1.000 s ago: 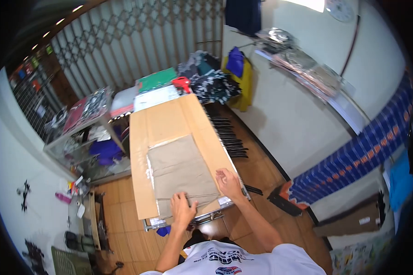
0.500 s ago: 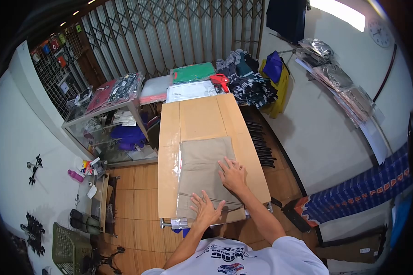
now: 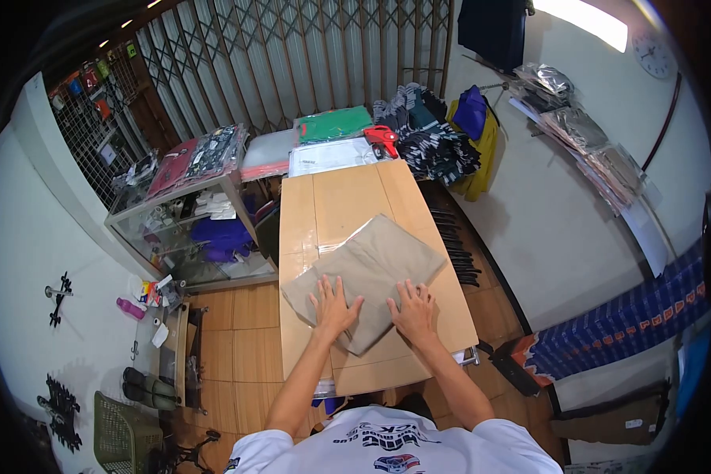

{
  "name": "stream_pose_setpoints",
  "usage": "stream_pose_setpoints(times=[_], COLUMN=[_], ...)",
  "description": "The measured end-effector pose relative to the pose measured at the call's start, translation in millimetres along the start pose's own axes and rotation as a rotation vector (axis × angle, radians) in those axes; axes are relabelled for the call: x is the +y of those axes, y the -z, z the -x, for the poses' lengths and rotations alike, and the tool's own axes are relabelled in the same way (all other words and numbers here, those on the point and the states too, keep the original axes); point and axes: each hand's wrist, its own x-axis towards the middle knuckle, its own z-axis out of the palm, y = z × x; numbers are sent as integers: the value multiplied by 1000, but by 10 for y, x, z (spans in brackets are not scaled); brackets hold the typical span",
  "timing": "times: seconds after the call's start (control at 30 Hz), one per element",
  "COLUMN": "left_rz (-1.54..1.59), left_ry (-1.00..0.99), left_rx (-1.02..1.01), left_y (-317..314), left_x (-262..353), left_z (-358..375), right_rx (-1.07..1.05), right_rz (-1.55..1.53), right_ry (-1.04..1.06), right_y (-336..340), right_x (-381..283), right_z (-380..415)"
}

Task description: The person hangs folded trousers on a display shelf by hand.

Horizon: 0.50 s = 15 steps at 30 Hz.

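Garment (image 3: 378, 265) askew, prob. nr board (image 3: 349, 193) edges

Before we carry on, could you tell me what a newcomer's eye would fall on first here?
Probably the beige folded garment, lying askew on the cardboard-coloured tabletop with the left hand and right hand on it. Next, perhaps the bright red tape dispenser beyond the tabletop's far edge, beside the green packaged garment.
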Motion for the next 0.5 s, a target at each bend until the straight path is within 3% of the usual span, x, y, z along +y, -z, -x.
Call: stream_pose_setpoints(times=[0.2,0.5], left_rz=[28,138], left_ry=[-49,-85], left_rx=[-2,34], left_y=[62,123], left_x=[-99,-87], left_z=[-563,-1009], right_rx=[-108,-16], right_rz=[-13,-32], right_ry=[29,116], right_y=[85,-99], right_x=[-86,-52], right_z=[175,340])
